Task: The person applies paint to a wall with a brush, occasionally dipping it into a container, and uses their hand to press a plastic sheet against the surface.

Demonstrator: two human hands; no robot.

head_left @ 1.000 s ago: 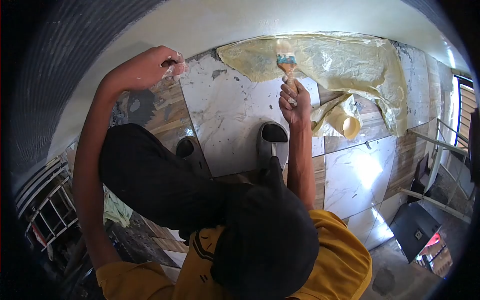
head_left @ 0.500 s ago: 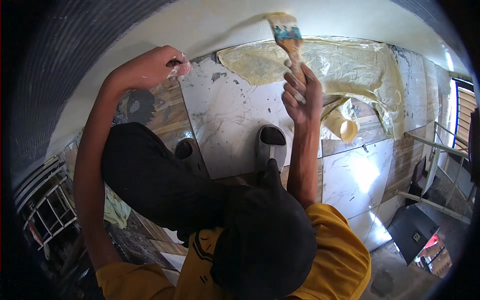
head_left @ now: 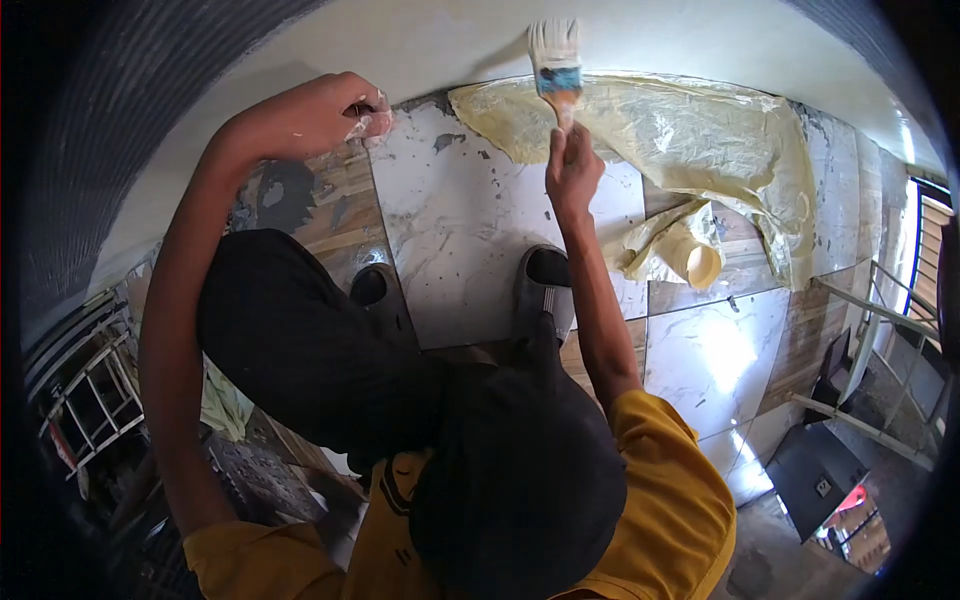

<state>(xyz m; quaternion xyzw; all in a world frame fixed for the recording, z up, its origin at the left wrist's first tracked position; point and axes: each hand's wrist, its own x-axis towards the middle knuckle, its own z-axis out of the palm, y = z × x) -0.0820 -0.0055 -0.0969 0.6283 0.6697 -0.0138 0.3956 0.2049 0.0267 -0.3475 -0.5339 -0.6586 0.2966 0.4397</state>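
My right hand (head_left: 573,180) is wrapped round the wooden handle of a wide paintbrush (head_left: 560,80). The brush has pale, paint-coated bristles and a blue-stained ferrule, and its bristles are up at the pale wall (head_left: 430,50). My left hand (head_left: 345,108) is curled closed near the foot of the wall, with white smears on its fingers. Whatever may be in those fingers is hidden. Below the brush, a crumpled yellowish sheet (head_left: 690,135) covers the floor along the wall.
A yellowish roll (head_left: 700,265) lies on the tiled floor (head_left: 450,200) beside the sheet. My shoes stand on the tiles. A metal frame (head_left: 870,320) and a dark panel (head_left: 815,480) are at the right. Another metal rack (head_left: 95,385) stands at the left, near a pale green cloth (head_left: 225,405).
My right hand and the paintbrush have moved left, and the brush now points more straight up. My left hand has stayed almost where it was, still curled.
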